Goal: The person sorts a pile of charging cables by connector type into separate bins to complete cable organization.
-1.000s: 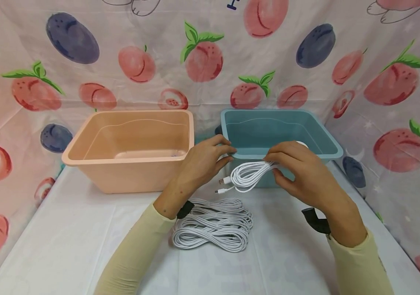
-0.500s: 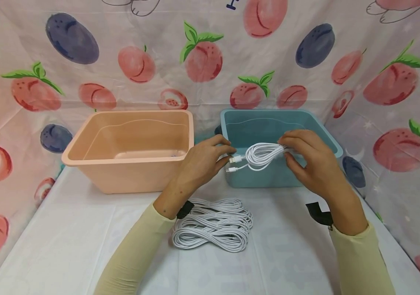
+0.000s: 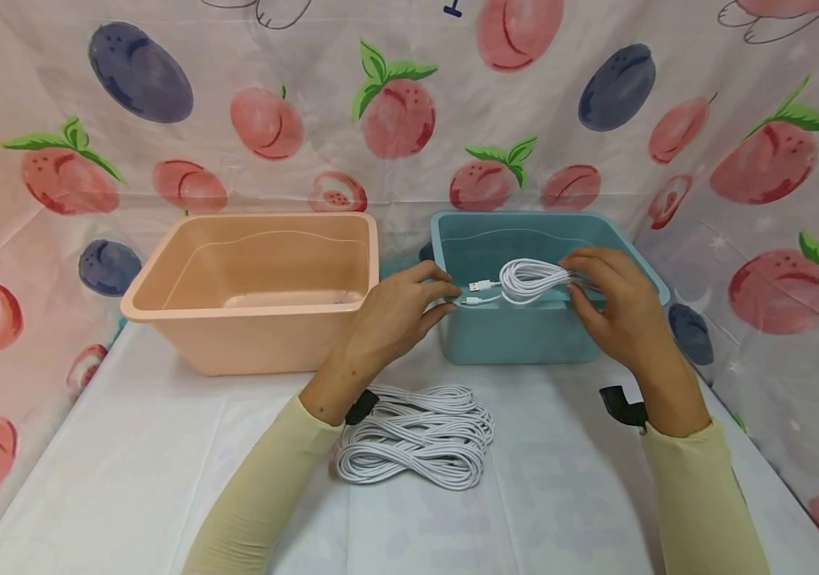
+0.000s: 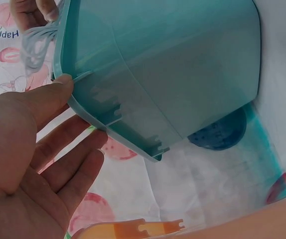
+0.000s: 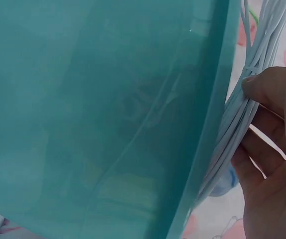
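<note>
My right hand [image 3: 621, 307] pinches a coiled white USB cable [image 3: 532, 281] between thumb and fingers. The bundle hangs over the front rim of the teal bin [image 3: 517, 339], its two plugs pointing left. In the right wrist view the cable strands [image 5: 240, 114] run just outside the bin's rim, with the thumb over a tie around them. My left hand [image 3: 401, 307] holds the bin's front left corner, thumb and fingertips on the rim [image 4: 90, 117] in the left wrist view. Several more coiled white cables [image 3: 417, 439] lie on the table, partly behind the left wrist.
A peach-coloured bin [image 3: 259, 339] stands on the left, its right end close to the left hand. The white tablecloth [image 3: 567, 511] covers the table. A fruit-print curtain [image 3: 409, 184] hangs right behind both bins.
My right hand has lifted the coiled USB cable up and to the right, from in front of the teal bin to rim height. The left hand has stayed at the bin's corner.
</note>
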`<state>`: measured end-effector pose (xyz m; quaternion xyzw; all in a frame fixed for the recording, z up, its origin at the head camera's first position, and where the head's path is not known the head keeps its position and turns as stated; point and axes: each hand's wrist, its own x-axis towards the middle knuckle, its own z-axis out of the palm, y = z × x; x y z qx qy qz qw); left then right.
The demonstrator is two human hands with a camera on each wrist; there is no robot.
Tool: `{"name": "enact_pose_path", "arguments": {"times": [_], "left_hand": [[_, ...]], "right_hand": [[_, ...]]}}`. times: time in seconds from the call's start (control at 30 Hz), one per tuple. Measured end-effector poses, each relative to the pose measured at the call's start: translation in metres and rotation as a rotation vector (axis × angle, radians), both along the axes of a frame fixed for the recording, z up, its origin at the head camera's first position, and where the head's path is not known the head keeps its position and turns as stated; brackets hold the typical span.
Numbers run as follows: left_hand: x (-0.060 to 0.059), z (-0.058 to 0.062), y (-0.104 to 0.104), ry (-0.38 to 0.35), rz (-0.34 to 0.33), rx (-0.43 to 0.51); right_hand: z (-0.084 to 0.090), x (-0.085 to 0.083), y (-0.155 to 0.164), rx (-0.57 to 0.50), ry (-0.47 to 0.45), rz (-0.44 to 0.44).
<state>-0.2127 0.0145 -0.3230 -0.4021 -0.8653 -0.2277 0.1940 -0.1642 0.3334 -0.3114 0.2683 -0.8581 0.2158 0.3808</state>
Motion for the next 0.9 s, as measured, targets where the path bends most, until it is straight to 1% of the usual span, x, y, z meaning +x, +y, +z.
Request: {"name": "enact_pose_path", "arguments": {"times": [0.2, 0.33, 0.63, 0.77, 0.9], "left_hand": [[0.0, 0.001, 0.0, -0.006, 0.008, -0.001], [0.0, 0.0, 0.0, -0.005, 0.007, 0.002], [0.001, 0.0, -0.001, 0.004, -0.001, 0.001], [0.0, -0.001, -0.001, 0.004, -0.005, 0.008], [0.0, 0.0, -0.001, 0.004, -0.007, 0.009]], "right_hand": [[-0.003, -0.003, 0.007, 0.026, -0.07, -0.068], [-0.005, -0.004, 0.01, 0.049, -0.103, -0.08], [-0.004, -0.001, 0.008, 0.05, -0.103, -0.065], [-0.002, 0.002, 0.001, 0.051, -0.126, -0.065], [-0.001, 0.003, -0.006, 0.055, -0.132, -0.032]]}}
